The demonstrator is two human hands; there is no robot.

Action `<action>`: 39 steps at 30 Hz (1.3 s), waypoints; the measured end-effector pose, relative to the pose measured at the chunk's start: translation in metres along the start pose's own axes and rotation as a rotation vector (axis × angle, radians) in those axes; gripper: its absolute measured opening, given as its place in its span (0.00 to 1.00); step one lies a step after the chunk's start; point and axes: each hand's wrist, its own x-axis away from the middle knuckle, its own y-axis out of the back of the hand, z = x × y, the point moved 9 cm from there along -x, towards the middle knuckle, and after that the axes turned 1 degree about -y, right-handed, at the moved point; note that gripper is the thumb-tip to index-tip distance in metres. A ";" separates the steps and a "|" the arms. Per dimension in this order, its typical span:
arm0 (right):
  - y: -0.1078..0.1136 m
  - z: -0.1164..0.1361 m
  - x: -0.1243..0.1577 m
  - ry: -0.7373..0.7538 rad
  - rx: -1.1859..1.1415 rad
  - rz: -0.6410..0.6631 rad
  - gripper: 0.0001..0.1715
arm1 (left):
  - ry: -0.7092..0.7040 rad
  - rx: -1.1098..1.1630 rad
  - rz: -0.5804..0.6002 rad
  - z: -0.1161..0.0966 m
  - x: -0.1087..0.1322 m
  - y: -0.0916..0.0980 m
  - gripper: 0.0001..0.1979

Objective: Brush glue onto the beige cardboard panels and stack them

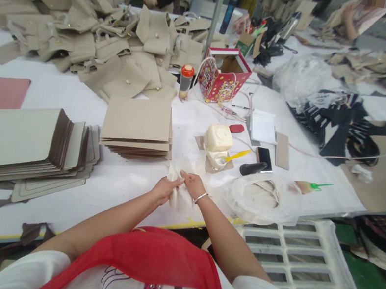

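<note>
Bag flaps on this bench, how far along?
Done-looking: the flaps heaped at the far side, snap studs already on. In hand: the left hand and right hand hold a pale piece. Left, probably: the flat stacks of panels nearer the person, though the view can't show how many remain.

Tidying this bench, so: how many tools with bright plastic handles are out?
2: a yellow-handled one against the cream block, a green-handled one right of the plastic bag. More may be hidden.
</note>
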 end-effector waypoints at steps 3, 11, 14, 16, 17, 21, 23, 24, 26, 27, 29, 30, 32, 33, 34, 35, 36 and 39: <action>-0.007 0.001 0.005 -0.002 -0.120 0.150 0.26 | -0.050 0.010 -0.019 -0.005 -0.008 0.007 0.19; -0.013 -0.018 0.007 0.004 0.000 0.318 0.20 | -0.130 -0.080 -0.128 -0.002 -0.027 0.025 0.16; 0.009 -0.032 -0.001 -0.045 0.067 0.261 0.20 | -0.137 -0.101 -0.226 -0.003 -0.029 0.039 0.15; 0.024 -0.039 -0.006 -0.084 0.150 0.218 0.21 | -0.124 -0.126 -0.284 -0.004 -0.029 0.049 0.15; 0.030 -0.042 -0.009 -0.105 0.216 0.197 0.22 | -0.115 -0.144 -0.299 -0.005 -0.029 0.054 0.16; 0.042 -0.043 -0.019 -0.147 0.569 0.113 0.32 | -0.038 -0.178 -0.226 -0.004 -0.026 0.055 0.23; 0.041 -0.040 -0.021 -0.142 0.665 0.099 0.34 | 0.021 -0.122 -0.143 0.001 -0.022 0.049 0.28; 0.041 -0.037 -0.020 -0.134 0.693 0.081 0.35 | 0.037 -0.087 -0.116 0.003 -0.020 0.046 0.28; 0.046 -0.026 -0.017 -0.077 0.722 -0.009 0.37 | 0.034 -0.019 -0.084 0.004 -0.016 0.042 0.23; 0.050 -0.017 -0.013 -0.022 0.721 -0.080 0.37 | 0.024 0.011 -0.069 0.004 -0.014 0.040 0.20; 0.053 0.002 -0.005 0.087 0.651 -0.177 0.33 | 0.007 0.064 -0.030 0.005 -0.012 0.034 0.18; 0.048 0.007 -0.001 0.114 0.582 -0.154 0.29 | 0.003 0.084 -0.012 0.005 -0.011 0.031 0.19; 0.025 0.007 0.004 0.082 0.390 0.032 0.28 | -0.018 0.096 -0.016 0.004 -0.010 0.028 0.21; 0.010 0.004 0.007 0.041 0.281 0.148 0.28 | -0.035 0.089 -0.033 0.003 -0.009 0.028 0.21; -0.004 0.002 0.010 0.002 0.173 0.242 0.27 | -0.053 0.074 -0.055 0.001 -0.008 0.029 0.21; -0.014 0.001 0.014 -0.024 0.071 0.296 0.27 | -0.070 0.053 -0.077 -0.001 -0.007 0.030 0.21; -0.021 -0.001 0.015 -0.041 -0.021 0.315 0.26 | -0.086 0.026 -0.098 -0.003 -0.006 0.031 0.20; -0.023 -0.006 0.016 -0.073 -0.222 0.239 0.23 | -0.128 -0.067 -0.144 -0.011 -0.003 0.037 0.19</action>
